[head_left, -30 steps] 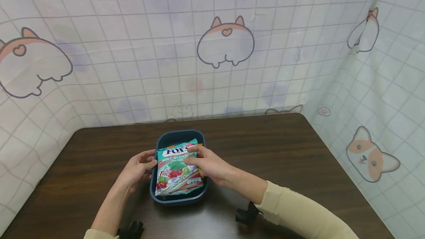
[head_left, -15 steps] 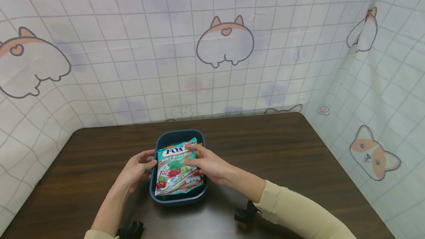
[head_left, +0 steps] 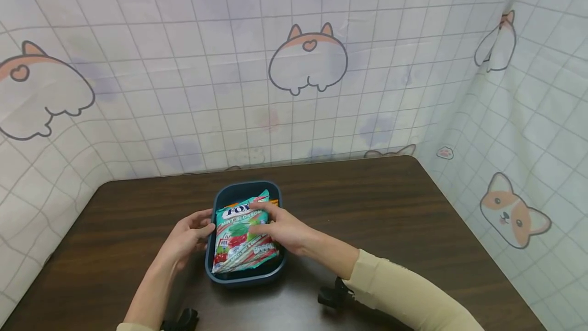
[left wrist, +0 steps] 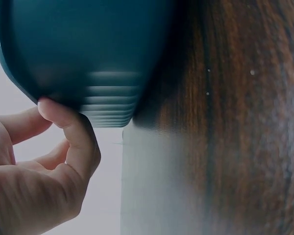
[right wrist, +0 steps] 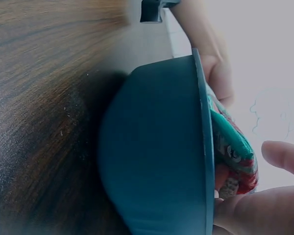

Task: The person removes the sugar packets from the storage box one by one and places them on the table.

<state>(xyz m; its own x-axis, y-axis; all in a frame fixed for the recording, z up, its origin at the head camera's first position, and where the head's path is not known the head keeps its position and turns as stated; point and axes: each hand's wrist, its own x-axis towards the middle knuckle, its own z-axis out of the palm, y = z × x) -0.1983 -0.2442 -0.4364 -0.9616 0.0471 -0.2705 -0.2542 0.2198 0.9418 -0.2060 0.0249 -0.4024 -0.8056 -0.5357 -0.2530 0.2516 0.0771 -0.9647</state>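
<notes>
A dark blue plastic bin [head_left: 243, 281] stands on the table, holding a teal candy bag [head_left: 239, 229] that reads FOX'S Mint Blossom. Something with orange packaging [head_left: 274, 202] peeks out behind the bag. My left hand [head_left: 186, 236] grips the bin's left rim; in the left wrist view its thumb [left wrist: 59, 112] presses at the edge near the ribbed side. My right hand [head_left: 287, 229] reaches over the right rim, its index finger across the bag's top. In the right wrist view the thumb [right wrist: 279, 152] is lifted apart from the bag, while other fingers dip inside, partly hidden by the bin wall.
A dark wood table [head_left: 358, 198] extends around the bin. Behind and to the right hangs a white grid-patterned cloth [head_left: 220, 65] with cartoon dogs. Black wrist devices [head_left: 333, 295] sit below both forearms.
My right hand's index finger has slid slightly left over the bag's lettering. The left hand stays on the rim, and the head view has shifted a little.
</notes>
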